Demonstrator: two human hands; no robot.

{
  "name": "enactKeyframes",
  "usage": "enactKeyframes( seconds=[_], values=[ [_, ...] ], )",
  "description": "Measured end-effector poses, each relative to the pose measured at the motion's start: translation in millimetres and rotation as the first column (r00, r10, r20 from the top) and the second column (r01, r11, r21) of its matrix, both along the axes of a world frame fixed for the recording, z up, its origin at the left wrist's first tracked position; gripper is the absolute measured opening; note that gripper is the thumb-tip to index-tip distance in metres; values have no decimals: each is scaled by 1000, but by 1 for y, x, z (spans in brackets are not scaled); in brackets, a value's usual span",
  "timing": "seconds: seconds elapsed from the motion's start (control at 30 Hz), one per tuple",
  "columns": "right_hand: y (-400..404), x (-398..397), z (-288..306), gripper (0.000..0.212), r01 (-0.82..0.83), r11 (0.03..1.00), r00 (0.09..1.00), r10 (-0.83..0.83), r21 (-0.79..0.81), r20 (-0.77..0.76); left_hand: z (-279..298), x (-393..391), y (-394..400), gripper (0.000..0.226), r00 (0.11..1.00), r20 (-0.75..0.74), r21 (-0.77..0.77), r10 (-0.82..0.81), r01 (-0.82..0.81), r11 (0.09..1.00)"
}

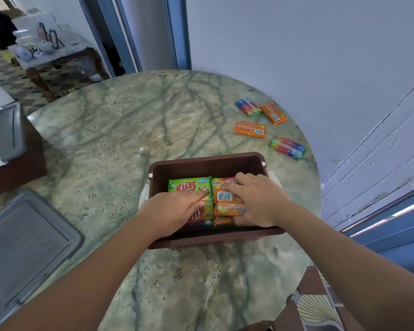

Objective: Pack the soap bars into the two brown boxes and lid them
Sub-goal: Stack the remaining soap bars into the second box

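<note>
An open brown box [201, 164] stands near the front middle of the round marble table [120, 130] and holds several wrapped soap bars. A green bar [189, 185] lies flat at the box's back left. My left hand [177, 211] presses with straight fingers on a green and red bar [202, 215]. My right hand [256, 199] grips an orange bar [226, 197] at the box's right side, above other orange bars. Several loose bars lie on the table at the far right, among them an orange one [250, 130] and a rainbow one [287, 147].
A grey lid [22, 247] lies at the table's front left. A second brown box [12, 170] with a grey lid on it [3, 132] stands at the left edge. A blue-white wall is close behind and to the right of the table.
</note>
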State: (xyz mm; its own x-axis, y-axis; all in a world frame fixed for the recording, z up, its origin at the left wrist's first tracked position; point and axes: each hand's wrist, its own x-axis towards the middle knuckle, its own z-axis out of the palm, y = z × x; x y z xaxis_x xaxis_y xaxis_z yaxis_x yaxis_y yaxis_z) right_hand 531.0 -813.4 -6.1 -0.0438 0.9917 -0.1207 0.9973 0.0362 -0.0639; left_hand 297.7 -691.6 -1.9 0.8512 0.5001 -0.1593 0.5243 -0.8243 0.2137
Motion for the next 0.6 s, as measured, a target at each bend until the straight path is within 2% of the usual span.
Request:
enactKeyframes(
  seconds=[0.13, 0.23, 0.3, 0.47, 0.6],
  values=[
    [0, -1, 0, 90, -6, 1000, 1000, 6, -2, 9, -7, 3, 2, 58, 999, -4, 87, -32, 32, 996],
    [0, 0, -1, 90, -8, 1000, 1000, 8, 2, 18, -12, -1, 2, 80, 1000, 23, 73, -5, 4, 997],
    [0, 0, -1, 91, -1, 1000, 1000, 1, 2, 8, -14, -2, 3, 86, 999, -1, 104, -49, 49, 993],
    [0, -1, -1, 90, 23, 998, 998, -20, 58, -60, -15, -2, 7, 74, 994, 15, 119, -109, 107, 987],
    [-2, -2, 2, 75, 51, 995, 994, -41, 88, -106, -19, -2, 8, 73, 994, 24, 126, -110, 106, 986]
  ],
)
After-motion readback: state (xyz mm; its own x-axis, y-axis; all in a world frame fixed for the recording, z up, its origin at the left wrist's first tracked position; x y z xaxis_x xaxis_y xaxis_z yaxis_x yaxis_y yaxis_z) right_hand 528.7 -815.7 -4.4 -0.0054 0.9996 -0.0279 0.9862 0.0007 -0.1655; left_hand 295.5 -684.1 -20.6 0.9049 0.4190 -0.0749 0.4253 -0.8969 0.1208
